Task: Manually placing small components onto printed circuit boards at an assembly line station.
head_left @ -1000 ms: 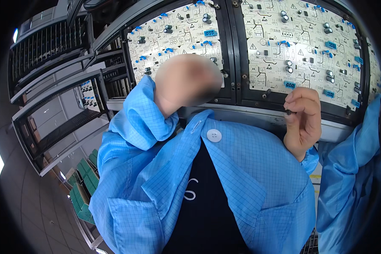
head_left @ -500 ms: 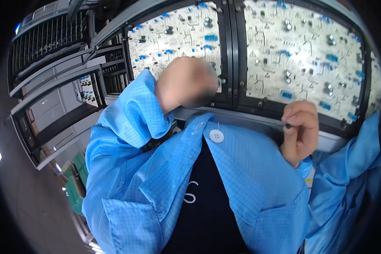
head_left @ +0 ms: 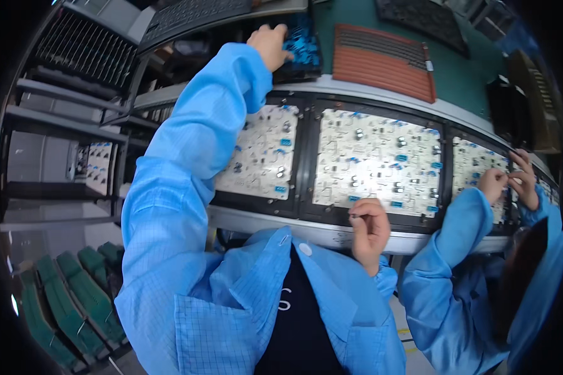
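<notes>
My left hand (head_left: 270, 47) is stretched out to the far side, at the edge of a dark bin (head_left: 318, 70) that holds a heap of small blue components (head_left: 302, 42). Its thumb and fingers are apart at the heap, with nothing visible between them. Near the front edge of the middle circuit board (head_left: 375, 159), my right hand (head_left: 371, 236) is closed in a pinch on a small dark component (head_left: 355, 216). That board lies in a black frame, and another circuit board (head_left: 259, 153) is partly covered by my left sleeve. Both carry blue and silver parts.
Red-brown strips (head_left: 381, 65) lie on the green bench top (head_left: 463, 78) behind the boards. At right, a co-worker's hands (head_left: 507, 181) work over another board (head_left: 472, 159). Metal racks (head_left: 84, 50) stand at left, with green folded seats (head_left: 75, 300) below.
My left hand has gone from above the left board out to the bin of blue components. My right hand keeps its pinch. The view has shifted, showing more bench and the co-worker's hands.
</notes>
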{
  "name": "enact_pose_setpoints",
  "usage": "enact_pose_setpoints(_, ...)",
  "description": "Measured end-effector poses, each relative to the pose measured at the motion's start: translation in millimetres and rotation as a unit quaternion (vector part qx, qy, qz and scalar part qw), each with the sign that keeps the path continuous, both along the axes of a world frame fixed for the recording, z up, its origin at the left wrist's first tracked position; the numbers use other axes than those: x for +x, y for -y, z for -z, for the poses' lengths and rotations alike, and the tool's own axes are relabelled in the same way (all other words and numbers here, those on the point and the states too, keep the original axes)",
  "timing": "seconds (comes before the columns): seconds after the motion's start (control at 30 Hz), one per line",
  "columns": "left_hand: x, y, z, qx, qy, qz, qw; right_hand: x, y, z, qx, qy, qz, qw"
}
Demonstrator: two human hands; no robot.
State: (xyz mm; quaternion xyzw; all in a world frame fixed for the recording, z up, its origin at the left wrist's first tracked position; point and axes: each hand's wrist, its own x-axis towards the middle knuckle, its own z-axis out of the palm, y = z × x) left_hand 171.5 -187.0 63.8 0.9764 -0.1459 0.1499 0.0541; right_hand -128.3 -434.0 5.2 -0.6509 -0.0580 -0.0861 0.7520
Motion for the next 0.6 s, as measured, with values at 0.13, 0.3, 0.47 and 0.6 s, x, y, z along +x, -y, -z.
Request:
enact_pose_setpoints(0.13,19.6,-17.9,27.1,0.007,-0.012,-0.028,1.0,2.4,-7.1,7.9,-0.022,-0.006,0.0,1.0)
enact_pose_setpoints(0.3,23.1,-29.2,19.4,-0.106,-0.061,0.029,0.992,4.0,-1.2,7.6,-0.031,0.005,-0.021,0.999)
enact_pose_setpoints(0.47,-13.6,-25.4,-13.7,-0.301,-0.113,0.083,0.943,1.3,-5.4,8.0,0.063,-0.042,-0.037,0.996)
enact_pose_setpoints(0.6,-63.5,-47.8,-42.8,-0.384,-0.223,0.12,0.888,-2.6,-10.2,6.5,0.075,-0.055,-0.01,0.996)
